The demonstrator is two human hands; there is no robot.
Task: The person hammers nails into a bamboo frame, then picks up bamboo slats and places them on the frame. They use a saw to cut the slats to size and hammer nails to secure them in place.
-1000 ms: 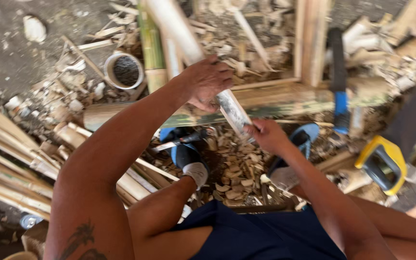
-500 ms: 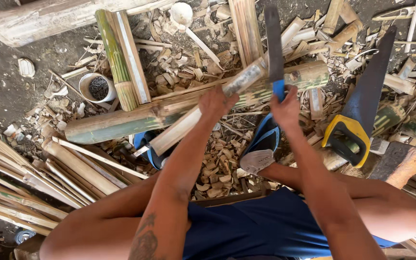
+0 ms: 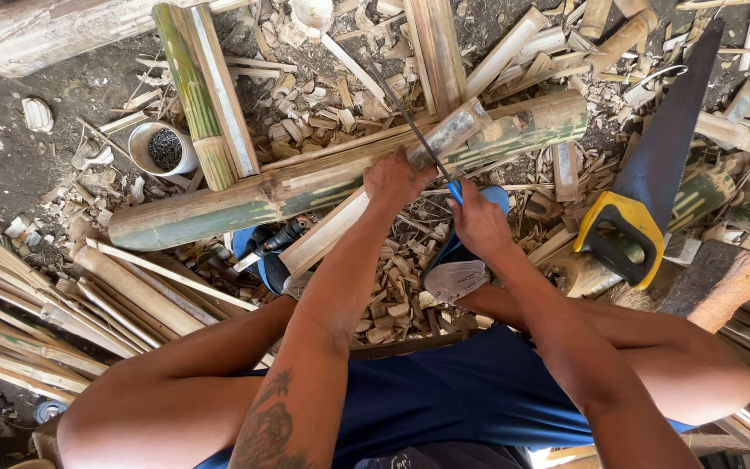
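Observation:
My left hand [image 3: 395,180] grips a flat split bamboo slat [image 3: 455,130] that slants from my knees up to the right and rests across a thick green bamboo pole [image 3: 219,208]. Just right of it, my right hand [image 3: 479,221] is closed on the blue handle of a long thin-bladed knife [image 3: 405,117]. The blade runs up and left from the handle and crosses the slat just beyond my left hand. Both hands are close together above a pile of wood chips [image 3: 392,295].
A hand saw with a yellow and black handle [image 3: 631,230] lies at the right. A white cup of nails [image 3: 163,149] stands at the left. Split bamboo strips [image 3: 36,304] fan out at the lower left. A wooden block [image 3: 722,278] is by my right knee, blue sandals [image 3: 262,252] underfoot.
The knife blade has tilted from pointing straight up to slanting left across the slat. My hands have drawn closer together. The view has shifted slightly.

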